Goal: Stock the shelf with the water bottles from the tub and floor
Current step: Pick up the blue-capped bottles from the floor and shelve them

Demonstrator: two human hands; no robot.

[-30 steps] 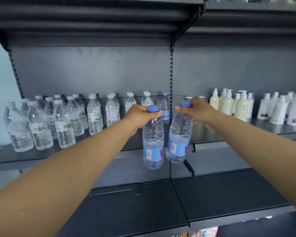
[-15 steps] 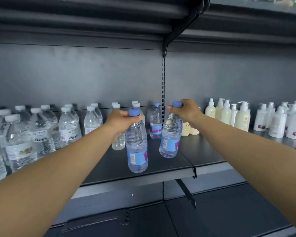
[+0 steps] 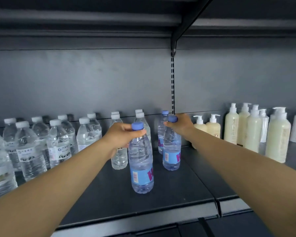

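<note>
**Head view: both bottles down on shelf, grips at the necks**

I see left hand [image 3: 121,135] pinching the near bottle [image 3: 141,161] below its cap, right hand [image 3: 181,124] curled round the far bottle [image 3: 171,147] neck. Both upright, hanging straight below the grips, bases on the shelf [image 3: 161,202]. Half a second ago they were higher and nearer the edge; the far one now stands just before the back bottle [image 3: 161,130].

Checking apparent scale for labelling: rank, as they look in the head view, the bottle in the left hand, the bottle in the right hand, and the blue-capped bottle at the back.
1. Bottle in the left hand: largest, though nearest the camera.
2. Bottle in the right hand.
3. Blue-capped bottle at the back: smallest, partly hidden.
</note>
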